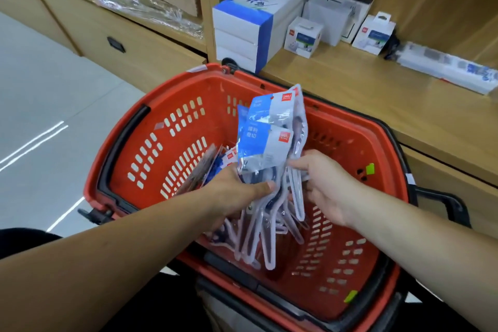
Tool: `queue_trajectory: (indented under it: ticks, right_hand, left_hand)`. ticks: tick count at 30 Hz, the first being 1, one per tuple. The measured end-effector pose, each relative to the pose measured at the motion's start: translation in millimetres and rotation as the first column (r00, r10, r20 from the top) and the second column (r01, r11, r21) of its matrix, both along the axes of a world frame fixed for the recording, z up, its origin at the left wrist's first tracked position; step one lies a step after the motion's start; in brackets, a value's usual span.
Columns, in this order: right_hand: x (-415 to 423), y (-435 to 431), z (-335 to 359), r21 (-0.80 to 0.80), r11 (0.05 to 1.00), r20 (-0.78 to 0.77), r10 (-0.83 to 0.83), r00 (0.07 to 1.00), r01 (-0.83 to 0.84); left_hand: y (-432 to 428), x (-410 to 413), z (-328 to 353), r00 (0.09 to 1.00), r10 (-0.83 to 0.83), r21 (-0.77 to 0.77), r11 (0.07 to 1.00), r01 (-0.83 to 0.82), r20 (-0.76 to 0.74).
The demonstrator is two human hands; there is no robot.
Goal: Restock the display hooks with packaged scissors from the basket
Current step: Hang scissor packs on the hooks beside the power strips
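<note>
Over basket (pixel 210 83); fingers (pixel 299 162) curled round scissors packs (pixel 256 140)

Fingers of the left hand (pixel 235 193) are hidden behind the bundle of scissor packs (pixel 269 143), whose print is too blurred to read; the loose packs (pixel 207 167) beyond that hand are a blurred heap, and the basket (pixel 172 81) has its near rim cut off by the bottom edge.

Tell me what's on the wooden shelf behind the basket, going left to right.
Stack of blue-and-white boxes → small white cube-shaped box → larger grey-and-black box set further back → white box with a hang tab → long white-and-blue pack.
</note>
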State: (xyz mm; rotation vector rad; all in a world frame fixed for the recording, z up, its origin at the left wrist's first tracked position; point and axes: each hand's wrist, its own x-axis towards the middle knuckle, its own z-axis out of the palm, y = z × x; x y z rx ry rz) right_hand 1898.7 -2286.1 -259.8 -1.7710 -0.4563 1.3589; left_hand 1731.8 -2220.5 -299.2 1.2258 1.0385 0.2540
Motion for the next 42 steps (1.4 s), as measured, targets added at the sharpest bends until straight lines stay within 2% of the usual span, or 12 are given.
queue_trajectory:
  ticks: [4,9,15,20,23,26,30,35,38,42]
  right_hand:
    - [4.5,-4.2,-9.3,-0.016,0.999,0.073,0.053,0.996,-0.052]
    - [17.8,-12.2,-7.3,-0.028,0.998,0.151,-0.046,0.988,0.051]
    - [29.9,-13.8,-4.4,-0.013,0.992,0.15,-0.125,0.981,0.128]
    - [39.5,-13.7,-1.1,0.079,0.958,0.124,-0.284,0.951,0.276]
    - [41.9,-13.8,4.4,0.131,0.945,0.113,-0.313,0.943,0.298]
    - [40.6,-13.7,9.8,0.166,0.939,0.168,-0.329,0.929,0.302]
    - [27.3,-17.4,20.8,0.224,0.939,0.181,-0.302,0.936,0.26]
    - [12.0,-22.9,34.0,0.38,0.898,0.151,-0.295,0.944,0.22]
    - [5.9,-22.5,41.8,0.416,0.887,0.106,-0.269,0.957,0.203]
    - [-5.7,-25.6,46.1,0.392,0.908,0.028,-0.174,0.984,0.149]
  left_hand:
    - [11.2,-1.9,1.6,0.998,0.042,0.036,0.999,-0.041,-0.043]
    - [25.0,-10.4,-0.6,0.972,0.176,0.099,0.982,-0.162,-0.157]
    - [28.1,-4.4,-5.2,0.95,0.196,0.14,0.976,-0.166,-0.244]
    - [26.9,4.3,-3.3,0.966,0.195,0.064,0.98,-0.187,-0.171]
    - [22.0,7.6,4.4,0.97,0.227,0.031,0.974,-0.225,-0.092]
    - [22.8,5.2,5.7,0.96,0.278,0.058,0.96,-0.276,-0.04]
    - [22.7,-3.3,6.0,0.939,0.345,0.06,0.937,-0.344,0.001]
    - [16.7,-8.0,29.2,0.896,0.416,-0.082,0.909,-0.408,0.153]
    - [8.1,-5.1,47.4,0.881,0.404,-0.2,0.91,-0.362,0.247]
    - [1.5,-2.3,58.2,0.88,0.367,-0.249,0.921,-0.298,0.303]
